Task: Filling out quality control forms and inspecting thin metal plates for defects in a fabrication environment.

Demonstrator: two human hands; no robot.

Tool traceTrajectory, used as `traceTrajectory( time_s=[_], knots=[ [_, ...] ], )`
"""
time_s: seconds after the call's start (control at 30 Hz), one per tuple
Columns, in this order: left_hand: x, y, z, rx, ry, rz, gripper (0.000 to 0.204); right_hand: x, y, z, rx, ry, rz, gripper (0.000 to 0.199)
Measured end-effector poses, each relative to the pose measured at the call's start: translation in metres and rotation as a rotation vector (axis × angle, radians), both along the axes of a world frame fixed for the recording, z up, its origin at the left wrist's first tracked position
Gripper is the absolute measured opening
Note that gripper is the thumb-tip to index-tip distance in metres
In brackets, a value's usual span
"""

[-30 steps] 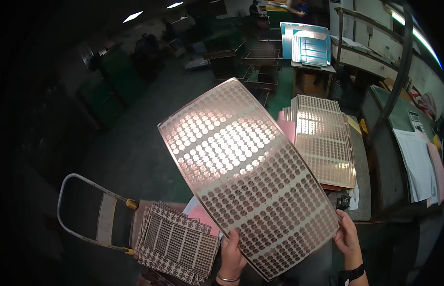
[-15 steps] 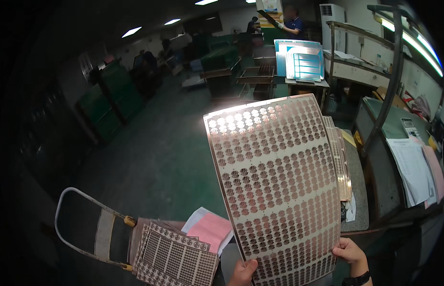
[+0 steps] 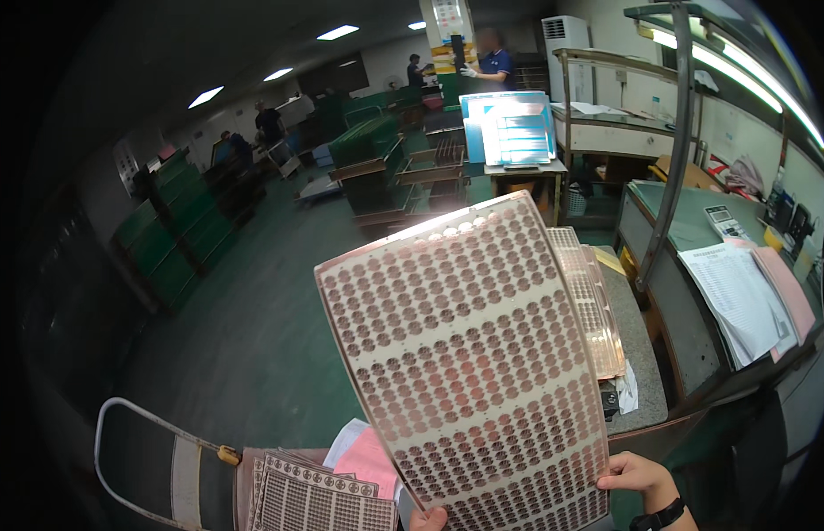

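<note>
On my feed, one copper-toned panel [image 3: 465, 363] is up off the stacks, tilted in front of me, its rows of round patterns facing the camera. I have it gripped at both sides: the right hand [image 3: 640, 473] pinches the right edge, thumb over the face, and the left hand [image 3: 427, 519] has its thumb at the lower left. The fingers behind the panel are hidden, but both hands look closed on it.

So I judge the lifting done and the setting-down not. Beyond the panel, a stack of similar panels [image 3: 589, 296] lies on the desk [image 3: 644, 354]; at lower left, a patterned pile [image 3: 323, 509] sits beside the trolley handle [image 3: 187, 482], near pink and white sheets [image 3: 368, 456]. Which pile counts as finished, and how many panels remain, I cannot tell.
</note>
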State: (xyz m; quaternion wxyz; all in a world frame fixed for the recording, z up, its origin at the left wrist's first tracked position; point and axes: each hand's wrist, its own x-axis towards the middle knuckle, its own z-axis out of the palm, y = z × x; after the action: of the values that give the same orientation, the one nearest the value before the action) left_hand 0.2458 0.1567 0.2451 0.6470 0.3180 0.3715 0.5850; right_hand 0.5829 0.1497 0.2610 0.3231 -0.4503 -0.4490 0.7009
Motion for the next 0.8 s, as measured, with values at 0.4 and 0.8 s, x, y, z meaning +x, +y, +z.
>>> traceTrajectory(
  time_s=[0.4, 0.8],
  knots=[
    [-0.019, -0.017, 0.000, 0.032, 0.008, 0.022, 0.029, -0.006, 0.000, -0.001, 0.085, 0.059, 0.158, 0.016],
    [-0.010, 0.006, 0.023, 0.065, -0.082, 0.192, 0.040, -0.054, 0.025, 0.010, 0.061, 0.369, -0.328, 0.045]
  ],
)
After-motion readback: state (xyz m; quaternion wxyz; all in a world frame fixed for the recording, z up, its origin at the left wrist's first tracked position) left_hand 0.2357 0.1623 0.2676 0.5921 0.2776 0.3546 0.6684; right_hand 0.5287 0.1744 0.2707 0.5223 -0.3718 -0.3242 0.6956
